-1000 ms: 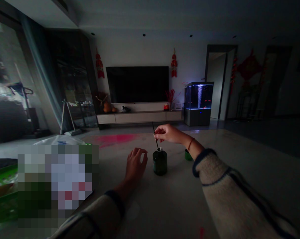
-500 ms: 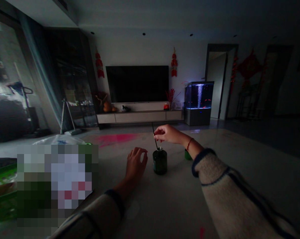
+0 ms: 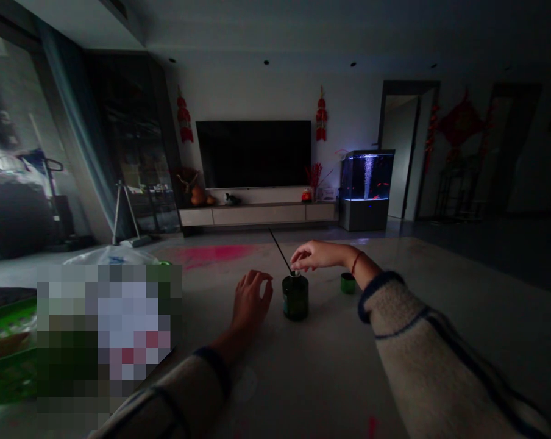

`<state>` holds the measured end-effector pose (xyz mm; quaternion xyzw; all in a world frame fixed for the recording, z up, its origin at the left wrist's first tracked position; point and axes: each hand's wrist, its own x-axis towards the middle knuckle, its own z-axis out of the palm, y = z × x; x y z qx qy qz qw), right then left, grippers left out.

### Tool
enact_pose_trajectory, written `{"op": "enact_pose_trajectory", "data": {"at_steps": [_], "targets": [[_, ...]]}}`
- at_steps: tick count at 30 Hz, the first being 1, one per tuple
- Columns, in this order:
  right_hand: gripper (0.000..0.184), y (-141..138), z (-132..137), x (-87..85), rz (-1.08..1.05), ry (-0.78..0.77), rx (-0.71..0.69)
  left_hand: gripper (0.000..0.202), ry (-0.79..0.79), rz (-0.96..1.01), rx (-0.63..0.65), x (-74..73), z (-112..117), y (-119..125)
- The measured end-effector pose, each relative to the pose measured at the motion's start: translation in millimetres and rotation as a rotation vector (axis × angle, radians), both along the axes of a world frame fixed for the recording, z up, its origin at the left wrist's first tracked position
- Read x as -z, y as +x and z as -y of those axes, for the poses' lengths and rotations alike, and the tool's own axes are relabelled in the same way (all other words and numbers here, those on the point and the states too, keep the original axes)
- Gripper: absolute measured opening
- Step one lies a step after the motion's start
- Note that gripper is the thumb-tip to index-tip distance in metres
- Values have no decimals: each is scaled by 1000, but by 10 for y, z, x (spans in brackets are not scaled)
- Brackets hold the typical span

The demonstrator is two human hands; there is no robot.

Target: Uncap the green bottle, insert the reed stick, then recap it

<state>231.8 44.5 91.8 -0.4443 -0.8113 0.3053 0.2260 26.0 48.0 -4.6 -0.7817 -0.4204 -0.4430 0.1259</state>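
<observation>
A dark green glass bottle [image 3: 295, 299] with a pale neck stands upright on the table. One thin dark stick [image 3: 280, 249] leans out of its mouth to the left. My right hand [image 3: 312, 255] is over the neck, its fingers pinched together at a small whitish piece by the opening; what they grip is too small to make out. To the left of the bottle, my left hand [image 3: 252, 296] rests on the tabletop, holding nothing, with curved fingers and the thumb apart. A short green cap [image 3: 347, 283] sits to the right, under my right wrist.
The pale table [image 3: 330, 366] has a pink patch [image 3: 218, 253] at its far side. On the left are a green basket [image 3: 8, 366], a clear plastic bag [image 3: 106, 255] and a blurred-out area. Beyond stand a television [image 3: 253, 153], a low cabinet [image 3: 257, 214] and a lit fish tank [image 3: 367, 177].
My right hand has let go of the stick and moved down to the bottle's neck. The stick now tilts further left. More of the green cap shows. My left hand stays put.
</observation>
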Motion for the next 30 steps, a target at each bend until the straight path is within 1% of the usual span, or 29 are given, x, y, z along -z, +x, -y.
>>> {"op": "enact_pose_trajectory", "data": {"at_steps": [5, 8, 12, 14, 16, 20, 22, 25, 30], "targets": [[56, -19, -12, 63, 92, -69, -66, 13, -7, -2, -4, 2, 5, -3], [65, -13, -65, 134, 88, -90, -112, 14, -7, -3, -1, 7, -1, -10], [73, 74, -154, 286, 2, -249, -205, 13, -9, 7, 4, 20, -17, -16], [79, 121, -186, 366, -58, -325, -208, 13, -17, 10, 2, 23, -20, -18], [84, 136, -201, 426, -127, -361, -224, 13, -26, 9, 1, 20, -11, -20], [82, 57, -185, 486, -259, -423, -369, 14, -37, 23, 2, 3, 25, -28], [80, 4, -170, 513, -304, -455, -408, 14, -53, 48, 5, 1, 32, -32], [76, -47, -148, 566, -353, -465, -402, 13, -112, 145, -10, 13, 1, -42], [72, -69, -84, 640, -444, -476, -379, 14, -299, 388, -100, 45, -130, -87]]}}
